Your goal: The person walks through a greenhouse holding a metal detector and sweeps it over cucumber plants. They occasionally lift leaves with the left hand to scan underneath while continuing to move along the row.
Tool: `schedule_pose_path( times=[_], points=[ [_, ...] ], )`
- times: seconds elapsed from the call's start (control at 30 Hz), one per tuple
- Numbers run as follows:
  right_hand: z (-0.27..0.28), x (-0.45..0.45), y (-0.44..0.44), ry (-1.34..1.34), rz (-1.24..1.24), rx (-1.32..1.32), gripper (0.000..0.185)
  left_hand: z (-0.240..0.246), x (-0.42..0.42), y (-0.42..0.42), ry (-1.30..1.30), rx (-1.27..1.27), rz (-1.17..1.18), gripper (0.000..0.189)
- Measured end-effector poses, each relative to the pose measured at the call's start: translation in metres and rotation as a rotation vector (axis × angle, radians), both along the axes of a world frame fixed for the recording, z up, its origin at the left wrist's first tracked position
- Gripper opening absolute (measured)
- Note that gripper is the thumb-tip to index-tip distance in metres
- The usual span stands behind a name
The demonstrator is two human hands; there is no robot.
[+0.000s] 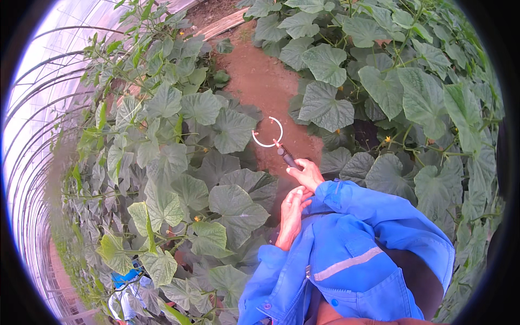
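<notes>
My right hand [307, 175] grips the black handle [287, 156] of a wand that looks like a sprayer. At its far end is a white C-shaped tube [281, 129] with small copper-coloured nozzle-like tips, held over the bare soil path. My left hand [291, 215] is just below the right one, close to its wrist, with fingers curled and thumb near the fingertips. Whether anything is between those fingers cannot be made out. Broad cucumber-like leaves [239, 207] spread close to the left hand.
A reddish soil path [262, 81] runs ahead between two dense rows of vines with yellow flowers [387, 139]. Wooden boards [223, 23] lie at its far end. Curved greenhouse hoops [48, 57] under pale sheeting stand at left. Blue and white material [126, 290] shows through leaves at lower left.
</notes>
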State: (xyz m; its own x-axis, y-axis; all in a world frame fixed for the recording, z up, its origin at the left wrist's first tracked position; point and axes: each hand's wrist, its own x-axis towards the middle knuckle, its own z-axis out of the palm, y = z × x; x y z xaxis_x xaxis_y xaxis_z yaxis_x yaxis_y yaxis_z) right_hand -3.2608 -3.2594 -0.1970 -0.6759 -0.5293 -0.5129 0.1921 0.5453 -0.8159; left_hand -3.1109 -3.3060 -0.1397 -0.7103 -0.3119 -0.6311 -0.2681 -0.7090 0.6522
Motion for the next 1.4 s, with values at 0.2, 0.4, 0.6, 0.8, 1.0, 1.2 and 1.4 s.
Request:
schedule_pose_path(
  times=[0.2,0.4,0.6,0.8,1.0,1.2,1.4],
  points=[
    [0.000,-0.073,-0.029,0.157,-0.066,-0.076,0.048,-0.002,-0.089,-0.030,-0.058,0.067,-0.024,0.036],
    [0.003,-0.125,-0.037,0.312,-0.075,-0.110,0.036,-0.012,-0.151,-0.051,-0.119,0.070,-0.195,0.036],
    [-0.008,-0.160,-0.056,0.330,-0.019,-0.090,0.035,-0.025,-0.194,-0.080,-0.146,0.452,-0.083,0.035],
    [-0.021,-0.212,-0.088,0.488,-0.036,-0.064,0.035,-0.048,-0.258,-0.129,-0.112,0.670,-0.112,0.037],
    [-0.030,-0.285,-0.169,0.443,-0.070,-0.039,0.034,-0.073,-0.330,-0.206,-0.084,0.698,-0.152,0.044],
    [-0.028,-0.328,-0.258,0.403,0.005,-0.052,0.033,-0.066,-0.367,-0.287,-0.064,0.628,-0.060,0.046],
    [-0.034,-0.356,-0.318,0.357,0.037,-0.103,0.034,-0.070,-0.386,-0.336,-0.141,0.612,-0.009,0.040]
  ],
)
